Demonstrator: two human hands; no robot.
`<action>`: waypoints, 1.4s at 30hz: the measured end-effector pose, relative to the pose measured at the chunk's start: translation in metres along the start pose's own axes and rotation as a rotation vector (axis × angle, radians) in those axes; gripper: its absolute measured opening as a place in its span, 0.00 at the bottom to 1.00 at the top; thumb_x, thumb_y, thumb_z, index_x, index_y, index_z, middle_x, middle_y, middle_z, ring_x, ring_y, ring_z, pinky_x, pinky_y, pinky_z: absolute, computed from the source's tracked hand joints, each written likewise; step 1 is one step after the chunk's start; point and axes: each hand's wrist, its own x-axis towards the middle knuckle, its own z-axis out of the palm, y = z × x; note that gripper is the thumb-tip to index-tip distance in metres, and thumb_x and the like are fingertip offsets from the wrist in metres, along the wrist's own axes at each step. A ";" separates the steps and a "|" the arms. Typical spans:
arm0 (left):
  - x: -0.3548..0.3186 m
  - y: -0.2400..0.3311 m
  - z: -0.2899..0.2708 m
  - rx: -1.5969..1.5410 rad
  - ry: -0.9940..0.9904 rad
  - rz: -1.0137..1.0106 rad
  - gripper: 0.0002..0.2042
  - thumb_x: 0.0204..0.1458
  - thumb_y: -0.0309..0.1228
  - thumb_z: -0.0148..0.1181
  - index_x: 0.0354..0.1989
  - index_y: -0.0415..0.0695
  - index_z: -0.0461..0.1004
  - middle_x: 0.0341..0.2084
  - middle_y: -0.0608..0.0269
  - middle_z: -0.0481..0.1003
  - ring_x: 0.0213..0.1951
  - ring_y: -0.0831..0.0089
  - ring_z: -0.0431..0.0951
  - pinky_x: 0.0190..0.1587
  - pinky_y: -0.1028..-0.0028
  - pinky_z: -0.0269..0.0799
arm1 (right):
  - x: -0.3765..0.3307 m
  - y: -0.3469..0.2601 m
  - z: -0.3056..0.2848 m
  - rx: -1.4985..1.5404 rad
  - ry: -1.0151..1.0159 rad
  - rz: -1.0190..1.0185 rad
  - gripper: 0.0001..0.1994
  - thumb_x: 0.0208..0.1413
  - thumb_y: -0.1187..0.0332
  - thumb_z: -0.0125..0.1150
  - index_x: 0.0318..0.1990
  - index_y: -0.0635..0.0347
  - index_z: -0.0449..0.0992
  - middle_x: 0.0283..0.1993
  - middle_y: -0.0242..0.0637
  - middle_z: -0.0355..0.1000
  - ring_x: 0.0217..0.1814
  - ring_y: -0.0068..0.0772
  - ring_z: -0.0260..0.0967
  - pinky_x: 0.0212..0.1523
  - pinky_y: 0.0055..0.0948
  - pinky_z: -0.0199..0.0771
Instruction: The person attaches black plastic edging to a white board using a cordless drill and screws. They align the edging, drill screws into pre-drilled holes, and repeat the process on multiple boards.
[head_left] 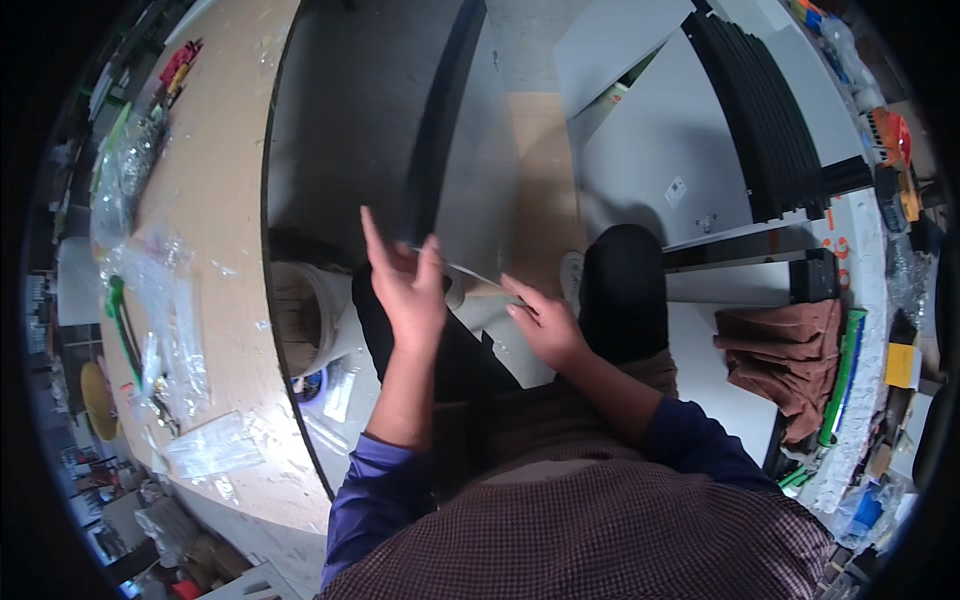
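My feed shows a thin pale strip [473, 271] near the black bar [445, 110], right hand [543, 322] seemingly pinching one end, left hand [408, 297] fingers partly spread, grip unclear to me, so an uneven pull could slip it loose.

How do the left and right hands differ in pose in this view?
The left hand has a finger stretched toward the picture's top; the right hand has partly bent fingers pointing leftward. The left hand sits a little higher in the picture than the right hand. Both are bare, with a thin pale strip running between them; whether either grip is closed on it is unclear.
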 end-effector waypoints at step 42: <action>-0.029 -0.002 -0.012 -0.215 0.014 -0.162 0.43 0.55 0.35 0.63 0.71 0.40 0.38 0.64 0.48 0.56 0.60 0.64 0.63 0.63 0.67 0.57 | 0.079 0.019 -0.043 0.610 -0.094 0.236 0.17 0.63 0.74 0.50 0.58 0.70 0.66 0.53 0.45 0.71 0.56 0.32 0.70 0.56 0.29 0.71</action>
